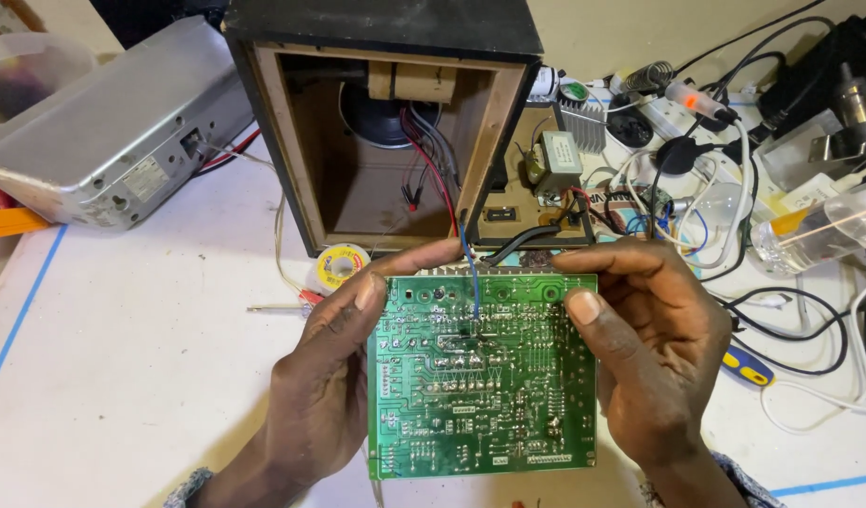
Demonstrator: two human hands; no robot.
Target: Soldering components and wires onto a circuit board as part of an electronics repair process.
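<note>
Both the left hand (334,376) and the right hand (645,348) are closed on the side edges of the green board (480,376), which looks light, stiff and fragile, best held by its edges.

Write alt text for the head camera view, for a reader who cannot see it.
Two hands hold a green circuit board solder side up over a white table, the left hand on its left edge and the right hand on its right edge. A blue wire rises from the board toward an open wooden speaker box behind it, beside a tangle of cables.
</note>
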